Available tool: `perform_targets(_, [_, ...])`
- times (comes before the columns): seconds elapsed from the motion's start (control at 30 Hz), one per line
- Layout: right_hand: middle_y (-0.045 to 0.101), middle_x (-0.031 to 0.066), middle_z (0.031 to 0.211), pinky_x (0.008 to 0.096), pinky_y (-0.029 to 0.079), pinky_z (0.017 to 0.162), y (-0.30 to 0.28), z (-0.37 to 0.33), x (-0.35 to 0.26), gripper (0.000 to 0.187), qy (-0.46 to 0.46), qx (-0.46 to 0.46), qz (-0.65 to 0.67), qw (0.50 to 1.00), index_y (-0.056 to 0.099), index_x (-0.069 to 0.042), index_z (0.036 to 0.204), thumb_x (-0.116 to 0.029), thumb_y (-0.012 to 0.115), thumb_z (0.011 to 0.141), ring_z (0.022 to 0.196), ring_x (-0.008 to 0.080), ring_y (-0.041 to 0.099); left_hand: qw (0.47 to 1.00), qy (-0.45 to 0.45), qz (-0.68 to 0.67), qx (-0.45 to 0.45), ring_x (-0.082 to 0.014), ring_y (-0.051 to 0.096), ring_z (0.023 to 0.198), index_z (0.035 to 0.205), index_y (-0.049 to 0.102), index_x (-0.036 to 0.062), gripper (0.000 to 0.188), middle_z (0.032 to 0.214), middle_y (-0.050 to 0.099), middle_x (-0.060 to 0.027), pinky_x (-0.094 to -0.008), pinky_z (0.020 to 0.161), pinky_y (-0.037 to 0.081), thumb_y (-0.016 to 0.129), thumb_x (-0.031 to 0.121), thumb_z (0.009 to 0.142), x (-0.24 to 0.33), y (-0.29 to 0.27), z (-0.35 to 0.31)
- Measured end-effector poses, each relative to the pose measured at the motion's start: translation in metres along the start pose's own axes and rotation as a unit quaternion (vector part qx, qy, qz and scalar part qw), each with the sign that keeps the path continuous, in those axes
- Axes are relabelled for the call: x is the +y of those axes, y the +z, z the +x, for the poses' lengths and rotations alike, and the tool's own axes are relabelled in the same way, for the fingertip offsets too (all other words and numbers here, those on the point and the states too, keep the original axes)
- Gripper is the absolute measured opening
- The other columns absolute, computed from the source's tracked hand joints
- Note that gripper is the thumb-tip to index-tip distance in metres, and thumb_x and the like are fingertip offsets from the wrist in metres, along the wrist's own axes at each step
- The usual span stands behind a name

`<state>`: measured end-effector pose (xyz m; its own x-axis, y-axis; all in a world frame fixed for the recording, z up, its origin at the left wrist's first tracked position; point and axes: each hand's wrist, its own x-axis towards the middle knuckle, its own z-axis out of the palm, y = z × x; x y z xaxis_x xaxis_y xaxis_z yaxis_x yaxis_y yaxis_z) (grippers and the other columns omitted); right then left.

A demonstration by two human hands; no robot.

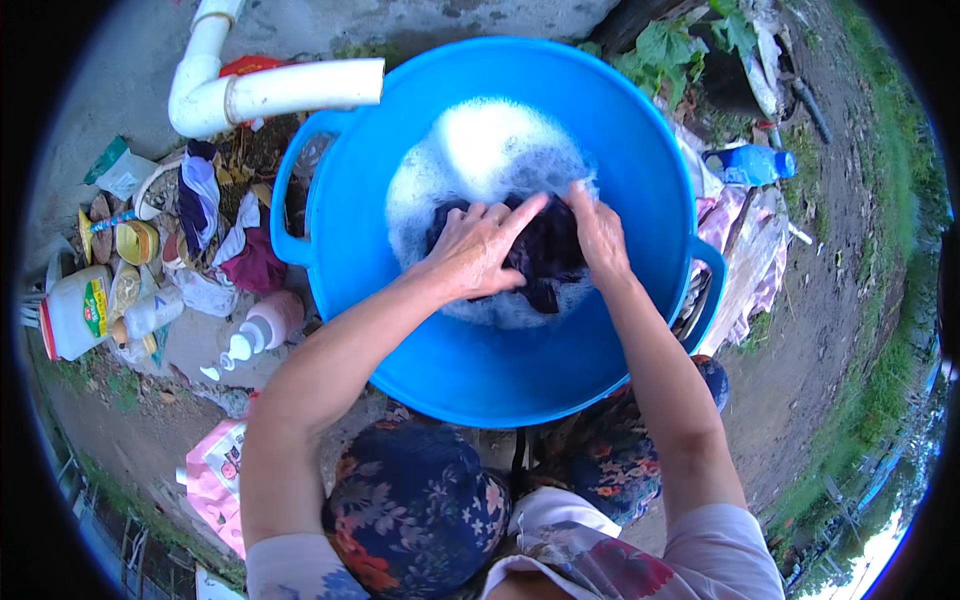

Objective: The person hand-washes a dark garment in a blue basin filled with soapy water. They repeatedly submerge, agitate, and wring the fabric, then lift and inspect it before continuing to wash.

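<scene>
A dark wet cloth [550, 250], almost black, lies bunched in white suds [490, 140] inside a large blue plastic tub [470, 375]. My left hand [478, 245] rests on the cloth's left side, index finger stretched out and thumb apart. At the cloth's right edge, my right hand [600, 235] has its fingers closed on the fabric; some of its fingertips are hidden. Both forearms reach over the tub's near rim. The cloth's lower part is sunk in foam and cannot be seen.
A white pipe [305, 92] juts toward the tub's upper left rim. On the left stand a pink pump bottle [270, 325], a white jug with a red base [78, 312] and several cloths. At right lie a blue bottle [750, 165] and pale pink fabric [755, 270].
</scene>
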<state>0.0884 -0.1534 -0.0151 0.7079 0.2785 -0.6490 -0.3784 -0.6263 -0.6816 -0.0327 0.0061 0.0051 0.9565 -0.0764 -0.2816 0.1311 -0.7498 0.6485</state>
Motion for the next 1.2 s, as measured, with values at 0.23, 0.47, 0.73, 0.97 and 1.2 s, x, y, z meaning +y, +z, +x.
perform_targets(0.23, [0.038,0.0239,0.132,0.0588,0.041,0.089,0.062,-0.052,0.029,0.058,-0.136,-0.060,-0.520,0.841,0.048,-0.012,0.123,-0.025,0.072,0.072,0.121,0.0426,0.038,0.977,-0.111,0.150,-0.105,-0.0487,0.033,0.124,0.134,0.041,0.0160,0.067,0.140,0.031,-0.0190,-0.0674,0.084,0.037,0.071,0.023,0.074,-0.007,0.055,-0.025])
perform_targets(0.47, [0.062,0.0068,0.085,0.0312,0.045,0.070,-0.004,0.011,-0.009,0.026,-0.025,0.026,-0.039,0.999,0.062,-0.003,0.103,-0.022,0.063,0.086,0.078,0.0154,0.056,0.964,-0.209,-0.070,0.150,-0.0413,0.050,0.112,0.123,0.051,0.0039,0.044,0.123,0.051,-0.0240,-0.0437,0.094,0.041,0.058,0.016,0.081,-0.061,0.011,-0.003])
perform_targets(0.73, [0.064,0.0190,0.095,0.0408,0.048,0.084,-0.040,-0.042,-0.022,0.043,-0.201,-0.006,-0.309,0.930,0.062,-0.007,0.112,-0.024,0.071,0.074,0.094,0.0360,0.061,0.985,-0.018,0.102,0.140,-0.0362,0.045,0.117,0.126,0.052,0.0187,0.055,0.132,0.044,-0.0160,-0.0448,0.098,0.040,0.072,0.022,0.075,-0.021,0.007,0.002])
perform_targets(0.97, [0.048,0.0128,0.131,0.0513,0.035,0.099,-0.010,-0.058,-0.014,0.066,-0.275,-0.005,-0.474,0.836,0.054,-0.014,0.124,-0.028,0.078,0.065,0.120,0.0340,0.044,0.991,-0.079,-0.097,0.040,-0.0206,0.058,0.088,0.091,0.058,0.0096,0.017,0.093,0.061,-0.0066,-0.0362,0.077,0.046,0.068,0.018,0.080,-0.034,0.003,-0.023])
perform_targets(1.2, [0.068,0.0133,0.083,0.0303,0.049,0.074,0.015,-0.019,0.026,0.034,-0.223,-0.080,-0.205,0.950,0.065,-0.003,0.103,-0.021,0.072,0.074,0.081,0.0181,0.065,0.909,-0.048,-0.365,0.194,-0.0094,0.057,0.087,0.101,0.063,0.0049,0.021,0.092,0.065,-0.0018,-0.0280,0.079,0.046,0.060,0.022,0.090,-0.017,-0.016,-0.018])
